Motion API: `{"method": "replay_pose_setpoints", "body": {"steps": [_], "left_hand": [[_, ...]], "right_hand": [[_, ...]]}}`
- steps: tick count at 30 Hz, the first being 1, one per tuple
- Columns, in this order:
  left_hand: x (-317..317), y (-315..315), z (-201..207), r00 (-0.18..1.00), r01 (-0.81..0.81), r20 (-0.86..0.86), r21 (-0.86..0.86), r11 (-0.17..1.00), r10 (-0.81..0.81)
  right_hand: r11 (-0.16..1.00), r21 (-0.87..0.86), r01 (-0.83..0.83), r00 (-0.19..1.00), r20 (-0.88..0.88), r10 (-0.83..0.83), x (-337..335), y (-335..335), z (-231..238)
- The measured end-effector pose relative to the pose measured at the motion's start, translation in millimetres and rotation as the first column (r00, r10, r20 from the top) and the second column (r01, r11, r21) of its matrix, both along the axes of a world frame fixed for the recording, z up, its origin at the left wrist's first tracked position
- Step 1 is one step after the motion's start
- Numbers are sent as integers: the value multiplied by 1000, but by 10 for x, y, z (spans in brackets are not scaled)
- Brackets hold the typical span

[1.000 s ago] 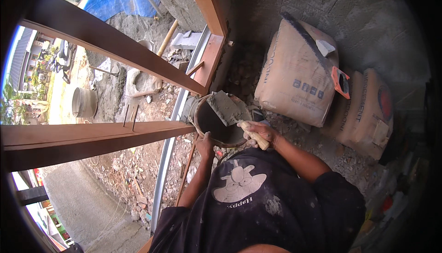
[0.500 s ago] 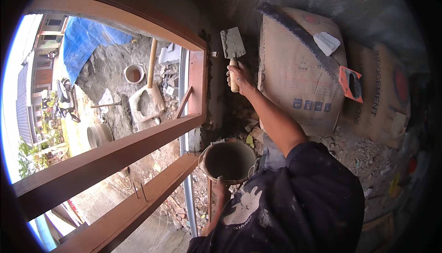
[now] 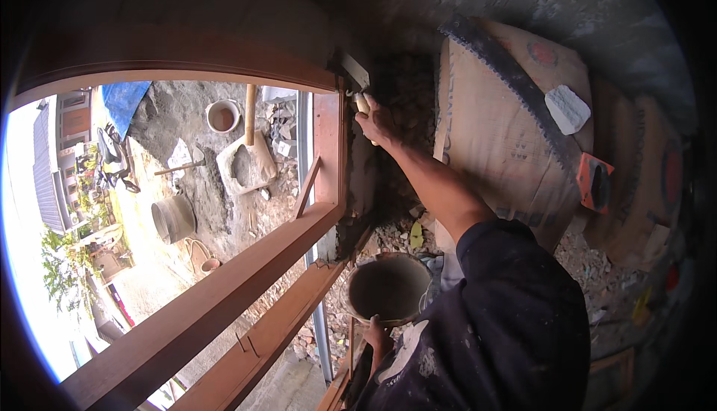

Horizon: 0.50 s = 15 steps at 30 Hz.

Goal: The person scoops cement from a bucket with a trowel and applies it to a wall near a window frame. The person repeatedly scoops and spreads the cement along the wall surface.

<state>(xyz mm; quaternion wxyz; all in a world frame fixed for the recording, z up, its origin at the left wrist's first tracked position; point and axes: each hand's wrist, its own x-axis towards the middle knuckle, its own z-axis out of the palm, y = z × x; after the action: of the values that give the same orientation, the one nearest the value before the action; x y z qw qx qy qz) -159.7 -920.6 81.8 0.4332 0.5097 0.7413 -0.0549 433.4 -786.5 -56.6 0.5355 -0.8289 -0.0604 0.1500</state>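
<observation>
My right hand (image 3: 379, 125) is closed around the wooden handle of a trowel (image 3: 355, 72). The trowel's blade is tilted edge-on, close beside the corner of the wooden frame (image 3: 328, 142) and the rough wall next to it. Whether the blade touches the wall I cannot tell. Lower down, my left hand (image 3: 378, 333) grips the near rim of a dark bucket (image 3: 390, 288), its thumb over the edge. Grey material seems to lie inside the bucket, but shadow blurs it.
Paper cement sacks (image 3: 515, 134) stand on the right, with a handsaw (image 3: 515, 82) and a white chunk (image 3: 567, 109) on top. Nails (image 3: 247, 344) stick up from a lower wooden beam. Through the frame show a hoe (image 3: 250, 112), a pail (image 3: 223, 116) and rubble.
My right hand has brought the trowel left toward the frame's corner, and its blade has turned from face-on to edge-on. The whole view has shifted; my left hand still holds the bucket.
</observation>
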Motion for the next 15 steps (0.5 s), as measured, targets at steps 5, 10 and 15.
{"method": "replay_pose_setpoints", "body": {"steps": [5,10,15], "left_hand": [[715,-51,212,855,-492,161,-49,869,493],[1185,181,313,920,-349,149,-111,930,363],[1491,28,284,896,-420,165,5,908,413]], "right_hand": [[992,-115,-45,998,-57,38,226,71,146],[838,-538,-93,995,-19,98,1233,-49,-1326],[506,-717,-479,732,-9,681,1802,339,-295]]}}
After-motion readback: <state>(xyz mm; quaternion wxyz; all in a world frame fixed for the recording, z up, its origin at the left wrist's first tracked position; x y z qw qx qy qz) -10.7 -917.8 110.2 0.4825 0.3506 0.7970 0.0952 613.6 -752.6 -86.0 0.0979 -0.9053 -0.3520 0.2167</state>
